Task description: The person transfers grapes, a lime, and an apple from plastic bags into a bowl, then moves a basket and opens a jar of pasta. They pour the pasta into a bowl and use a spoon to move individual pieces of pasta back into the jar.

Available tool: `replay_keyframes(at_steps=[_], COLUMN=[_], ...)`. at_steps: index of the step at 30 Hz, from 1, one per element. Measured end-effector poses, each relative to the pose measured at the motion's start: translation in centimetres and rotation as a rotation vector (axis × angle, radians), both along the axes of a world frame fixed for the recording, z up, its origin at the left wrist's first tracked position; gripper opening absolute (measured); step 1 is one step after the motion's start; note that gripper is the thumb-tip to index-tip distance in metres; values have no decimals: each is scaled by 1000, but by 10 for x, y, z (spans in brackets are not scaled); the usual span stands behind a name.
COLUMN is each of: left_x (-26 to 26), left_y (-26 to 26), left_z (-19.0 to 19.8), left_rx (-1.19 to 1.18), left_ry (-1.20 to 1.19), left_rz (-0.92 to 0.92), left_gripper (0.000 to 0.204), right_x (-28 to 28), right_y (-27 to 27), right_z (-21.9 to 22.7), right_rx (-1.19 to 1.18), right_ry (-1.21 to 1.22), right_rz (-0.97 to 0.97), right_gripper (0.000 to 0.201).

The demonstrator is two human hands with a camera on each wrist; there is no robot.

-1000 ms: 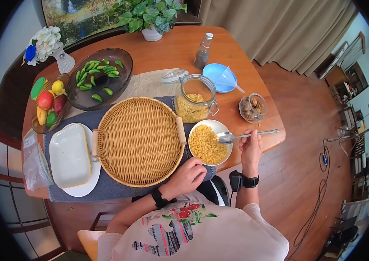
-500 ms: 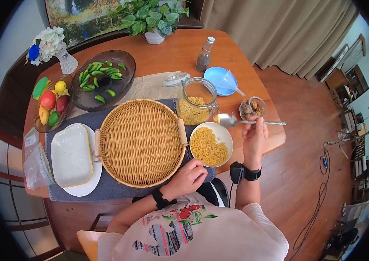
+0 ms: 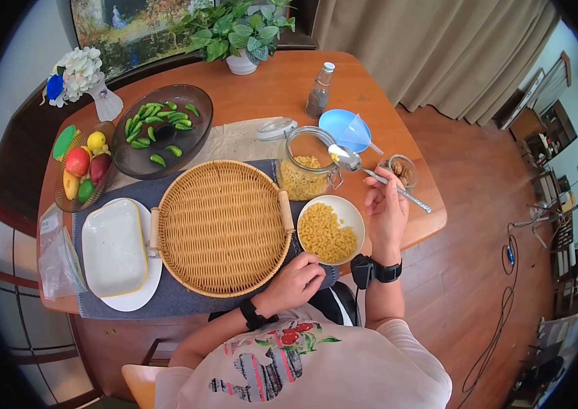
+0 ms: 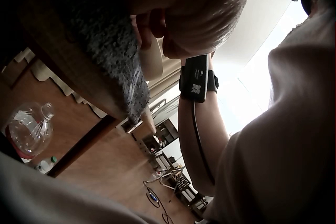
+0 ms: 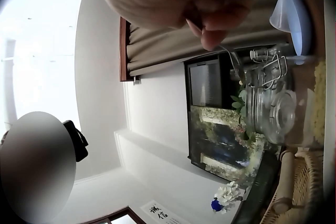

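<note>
My right hand [image 3: 388,211] holds a metal spoon [image 3: 398,189] by its handle. A little yellow shows at the tip of the spoon, which overlaps the right rim of a glass jar [image 3: 304,158] in the head view. Small yellow macaroni [image 3: 313,183] partly fills the jar, whose hinged lid [image 3: 276,129] hangs back. In front of it stands a white bowl [image 3: 347,208] with more macaroni [image 3: 326,235] in it. Loosely bent, my left hand [image 3: 291,281] rests at the table edge, fingertips right at the bowl's near left rim.
Left of the bowl lies a round wicker tray [image 3: 224,228]. A white baking dish [image 3: 115,245], fruit basket [image 3: 84,170] and plate of green peppers [image 3: 193,146] stand further left. Behind the jar are a blue bowl with funnel [image 3: 333,121] and a bottle [image 3: 318,92]; walnuts [image 3: 401,170] sit right.
The spoon has risen from the macaroni in the bowl and moved away toward the jar, turning so its tip points up and left. The left hand has stayed in place.
</note>
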State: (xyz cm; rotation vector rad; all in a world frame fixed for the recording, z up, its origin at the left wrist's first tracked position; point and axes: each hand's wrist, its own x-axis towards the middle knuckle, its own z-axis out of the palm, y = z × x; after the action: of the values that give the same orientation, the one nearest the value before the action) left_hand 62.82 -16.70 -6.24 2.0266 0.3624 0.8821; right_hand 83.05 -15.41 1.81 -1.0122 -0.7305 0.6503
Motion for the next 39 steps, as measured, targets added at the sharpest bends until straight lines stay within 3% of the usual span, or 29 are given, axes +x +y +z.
replay_keyframes(at_steps=[9, 11, 18, 24, 30, 33, 35, 39], left_x=[0, 0, 0, 0, 0, 0, 0, 0], left_y=[0, 0, 0, 1, 1, 1, 1, 0], left_z=[0, 0, -1, -1, -1, -1, -1, 1], left_rx=[11, 14, 15, 10, 19, 20, 24, 17], left_ry=[-2, -5, -7, -1, 11, 14, 15, 26], left_rz=[13, 15, 16, 3, -2, -4, -7, -7], left_gripper=[10, 10, 10, 10, 11, 11, 10, 10], right_x=[-12, -16, -12, 0, 18, 22, 24, 18], right_y=[15, 18, 13, -13, -43, -53, -56, -52], right_z=[15, 14, 6, -7, -31, -42, -52, -54], right_rx=[30, 0, -8, 53, -126, -287, -379, -389], right_ry=[-23, -133, -57, -52, -58, -188, -415, -346], right_rz=[48, -14, 8, -119, -250, -255, -209, -135], right_gripper=[31, 31, 31, 30, 33, 34, 35, 35])
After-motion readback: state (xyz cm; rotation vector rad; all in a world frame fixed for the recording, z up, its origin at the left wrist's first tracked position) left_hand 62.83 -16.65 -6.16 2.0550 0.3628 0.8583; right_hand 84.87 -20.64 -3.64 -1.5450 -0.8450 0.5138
